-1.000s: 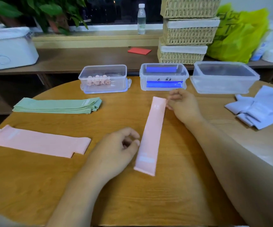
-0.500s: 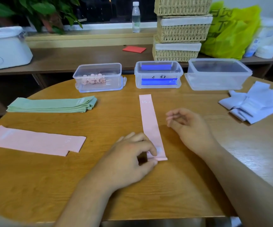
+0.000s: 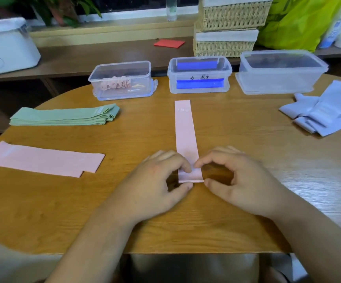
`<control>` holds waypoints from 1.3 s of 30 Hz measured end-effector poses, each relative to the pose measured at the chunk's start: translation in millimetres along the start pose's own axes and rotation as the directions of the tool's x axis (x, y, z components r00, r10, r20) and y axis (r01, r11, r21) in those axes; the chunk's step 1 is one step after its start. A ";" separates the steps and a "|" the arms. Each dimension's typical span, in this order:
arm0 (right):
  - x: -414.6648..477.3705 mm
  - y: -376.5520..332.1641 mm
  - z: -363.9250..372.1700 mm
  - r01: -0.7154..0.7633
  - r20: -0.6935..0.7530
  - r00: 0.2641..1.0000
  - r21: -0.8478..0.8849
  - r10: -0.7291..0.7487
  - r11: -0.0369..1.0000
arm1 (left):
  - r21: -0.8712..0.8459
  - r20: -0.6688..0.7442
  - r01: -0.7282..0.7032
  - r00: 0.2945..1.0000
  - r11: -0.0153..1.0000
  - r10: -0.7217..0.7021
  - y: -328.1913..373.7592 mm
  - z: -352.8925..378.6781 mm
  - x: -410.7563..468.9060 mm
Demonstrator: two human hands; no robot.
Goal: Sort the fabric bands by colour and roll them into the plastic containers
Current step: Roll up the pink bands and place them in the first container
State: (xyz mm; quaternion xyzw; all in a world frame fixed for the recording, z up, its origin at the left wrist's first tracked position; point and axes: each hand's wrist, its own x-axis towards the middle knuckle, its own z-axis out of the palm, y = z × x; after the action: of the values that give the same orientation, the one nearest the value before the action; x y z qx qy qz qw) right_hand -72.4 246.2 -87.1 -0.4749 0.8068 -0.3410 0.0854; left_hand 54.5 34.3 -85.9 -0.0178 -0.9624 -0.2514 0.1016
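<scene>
1. Far left, on the shelf behind the table: a white bin.

2. Left part of the table: the left pink bands lie flat near the edge, one overlapping the other. Behind them the green bands lie in a folded stack, apart from the pink ones.

3. Back row, left: the left container, of clear plastic, holds pink rolls against its front wall.

4. Centre: the pink band lies flat, running straight away from the person toward the middle container, its far end short of that box.
   - The left hand pinches the near end of the pink band. Its fingers are curled, with the forefinger on top of the fabric and the thumb at the near left corner.
   - The right hand grips the same end from the other side, forefinger on top and thumb at the near right corner. The two forefingers almost meet on the band.

5. The middle container shows blue strips at its near and far sides (whether they lie inside or belong to the box cannot be told).

6. Behind it on the shelf: a red card and stacked wicker baskets.

7. Back row, right: the right container, clear and larger than the other two.

8. Right edge of the table: the pale blue bands lie in a loose heap. A yellow-green bag sits on the shelf beyond.
</scene>
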 end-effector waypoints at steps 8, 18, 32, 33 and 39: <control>6.3 3.5 7.2 0.034 -0.100 0.994 -0.038 -0.038 0.999 | 0.025 -0.035 -0.023 0.999 0.999 0.024 -2.6 3.0 4.0; 5.3 -1.4 14.1 0.072 -0.134 0.986 -0.210 -0.101 0.975 | 0.026 -0.055 -0.039 0.998 0.999 0.040 -7.4 4.3 6.8; -1.4 -0.3 14.6 0.119 -0.086 0.987 -0.183 -0.136 0.976 | -0.040 -0.054 -0.058 0.997 0.998 0.056 -14.2 4.2 -0.8; -1.8 -0.1 14.5 0.119 -0.083 0.987 -0.180 -0.135 0.976 | -0.040 -0.056 -0.062 0.997 0.997 0.060 -14.6 4.1 -1.4; -2.1 -0.2 14.8 0.118 -0.094 0.986 -0.195 -0.138 0.974 | 0.034 -0.057 -0.094 0.994 0.995 0.096 -13.7 2.9 -5.6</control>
State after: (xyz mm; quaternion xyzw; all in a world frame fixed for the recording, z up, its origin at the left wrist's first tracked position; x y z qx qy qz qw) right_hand -64.4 240.9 -98.5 -0.5132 0.8065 -0.2925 -0.0255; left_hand 58.3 23.8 -96.1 -0.0548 -0.9609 -0.2315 0.1418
